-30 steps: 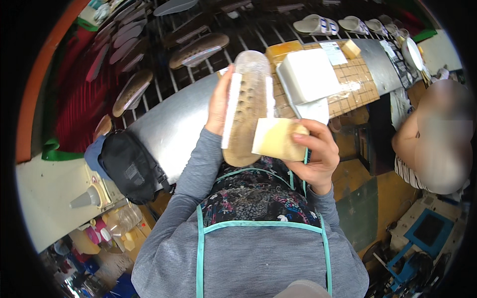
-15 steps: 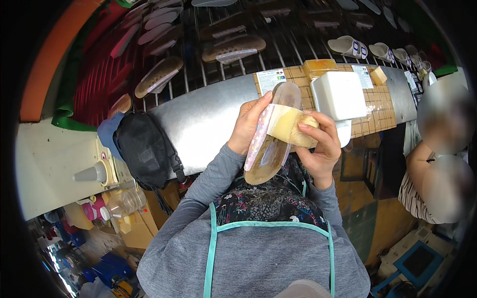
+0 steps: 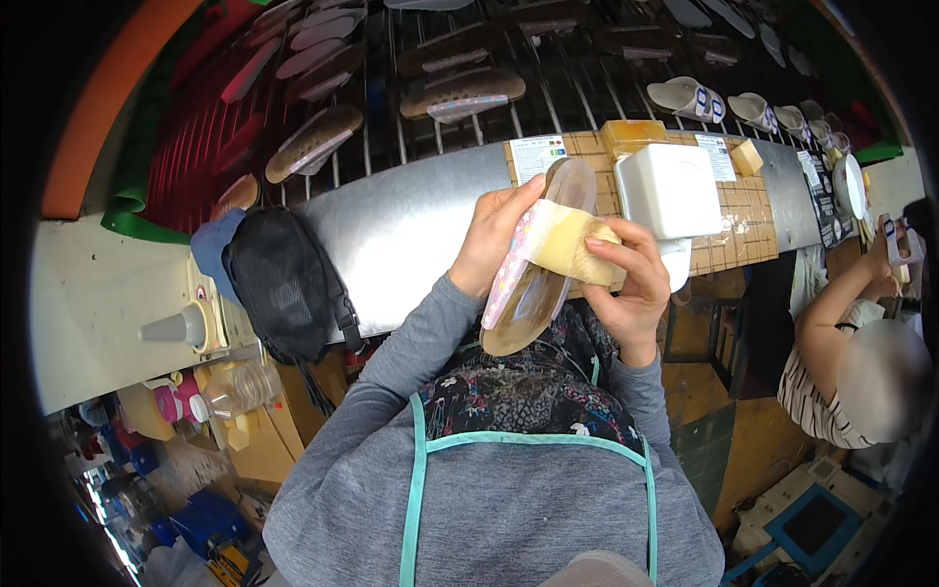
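My left hand (image 3: 489, 243) grips a brown shoe sole (image 3: 523, 318) by its left side, fingers and thumb near its upper half. A pink, speckled strap flap (image 3: 507, 284) runs along that side of the sole. Pressed across the sole's middle is a pale yellow, sponge-like piece (image 3: 562, 242), rough at its right end. My right hand (image 3: 631, 284) closes round that end, thumb below and fingers on top. The sole is held tilted above my lap, in front of the metal table edge. The fingers hide part of the yellow piece.
Beyond the metal table (image 3: 401, 245), a rack (image 3: 469, 137) carries several soles and slippers. A white container (image 3: 670, 191) and an amber block (image 3: 631, 135) sit on a patterned board (image 3: 748, 220). A black bag (image 3: 284, 284) lies left. At right, another person (image 3: 831, 342) holds a slipper (image 3: 902, 245).
My hands keep the same hold, with the sole and yellow piece shifted very slightly. At the right, the other person has moved, and the slipper in their hands now shows.
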`<act>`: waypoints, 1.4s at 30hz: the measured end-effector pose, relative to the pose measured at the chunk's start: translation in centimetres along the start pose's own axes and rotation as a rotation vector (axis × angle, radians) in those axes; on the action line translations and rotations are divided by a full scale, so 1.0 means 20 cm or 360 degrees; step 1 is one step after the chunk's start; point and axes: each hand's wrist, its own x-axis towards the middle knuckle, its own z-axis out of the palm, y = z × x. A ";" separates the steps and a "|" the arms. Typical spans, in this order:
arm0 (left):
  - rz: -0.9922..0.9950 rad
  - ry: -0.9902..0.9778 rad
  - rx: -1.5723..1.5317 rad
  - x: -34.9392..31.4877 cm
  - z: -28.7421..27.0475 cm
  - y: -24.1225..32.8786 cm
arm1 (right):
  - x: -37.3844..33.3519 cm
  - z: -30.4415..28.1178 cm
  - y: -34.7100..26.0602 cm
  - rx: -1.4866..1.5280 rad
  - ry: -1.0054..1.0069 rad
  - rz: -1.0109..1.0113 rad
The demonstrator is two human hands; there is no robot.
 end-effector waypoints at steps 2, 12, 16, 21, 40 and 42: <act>0.0013 0.0040 0.0016 0.01 0.01 0.01 | -0.01 -0.01 0.00 -0.0011 -0.0062 -0.0038; 0.0128 0.0121 0.0066 0.11 0.08 0.05 | -0.06 0.01 -0.01 0.0074 -0.0028 0.0011; 0.0169 0.0162 0.0061 0.15 0.11 0.07 | -0.07 0.01 -0.01 0.0078 -0.0043 -0.0026; 0.0215 0.0182 0.0070 0.19 0.11 0.09 | -0.09 0.01 -0.02 0.0087 -0.0109 -0.0071; 0.1286 0.0560 0.0101 0.17 -0.13 0.26 | -0.12 0.17 -0.08 0.0156 -0.0072 0.0140; 0.1106 0.0584 0.0003 0.17 -0.13 0.25 | -0.08 0.19 -0.07 0.0175 0.0079 0.0058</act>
